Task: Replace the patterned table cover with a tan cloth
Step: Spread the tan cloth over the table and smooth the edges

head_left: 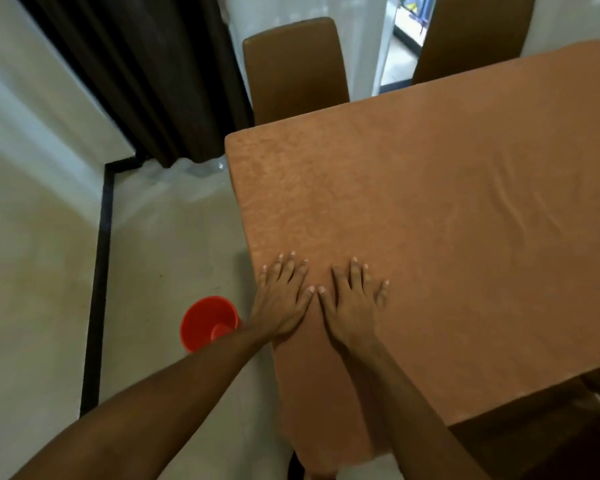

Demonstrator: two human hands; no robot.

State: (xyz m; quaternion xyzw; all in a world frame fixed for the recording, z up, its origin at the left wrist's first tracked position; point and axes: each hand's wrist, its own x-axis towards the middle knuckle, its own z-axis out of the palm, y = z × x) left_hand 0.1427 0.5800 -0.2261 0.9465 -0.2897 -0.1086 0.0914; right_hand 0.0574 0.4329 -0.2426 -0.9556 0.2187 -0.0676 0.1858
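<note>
A tan cloth (430,188) covers the whole table top and hangs over the near edge. My left hand (281,299) lies flat on it near the table's left edge, fingers straight and spread. Beside it my right hand (352,303) also presses flat on the cloth, thumbs almost touching. A few soft creases run across the cloth toward the right. No patterned cover is in view.
Two brown chairs, one (293,69) and another (471,32), stand at the table's far side. A red bucket (208,322) sits on the floor left of the table. A dark curtain (146,71) hangs at the back left. A dark chair seat (541,441) shows at lower right.
</note>
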